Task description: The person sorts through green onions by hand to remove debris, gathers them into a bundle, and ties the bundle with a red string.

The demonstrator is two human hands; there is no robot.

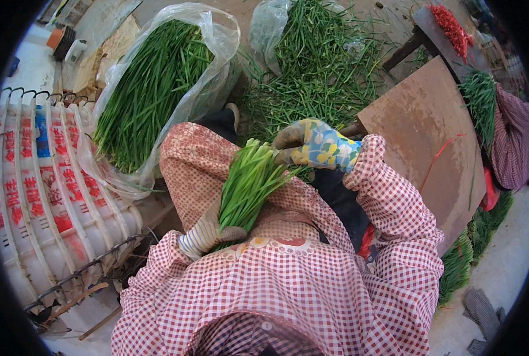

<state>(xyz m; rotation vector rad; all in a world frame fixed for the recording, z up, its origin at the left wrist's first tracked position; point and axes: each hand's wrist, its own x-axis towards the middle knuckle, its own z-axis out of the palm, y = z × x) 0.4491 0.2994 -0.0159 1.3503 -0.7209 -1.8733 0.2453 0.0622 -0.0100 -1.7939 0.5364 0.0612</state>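
My left hand (208, 238), in a pale striped glove, is wrapped round the lower part of a bunch of garlic chives (245, 193) above my lap. The bunch tilts away from me, its pale ends uppermost and some blades fanning to the right. My right hand (318, 145) wears a blue and yellow patterned glove with dark fingertips. Its thumb and fingers are bent into a pinch at the right edge of the pale ends. Any single blades between those fingertips are too small to make out.
A clear plastic bag (232, 35) full of chives stands ahead on the left, beside a white crate (56, 190). Loose green trimmings (324, 77) cover the ground ahead. At right is a brown board (425, 130), with red ties (451, 29) and more chives (478, 107) beyond.
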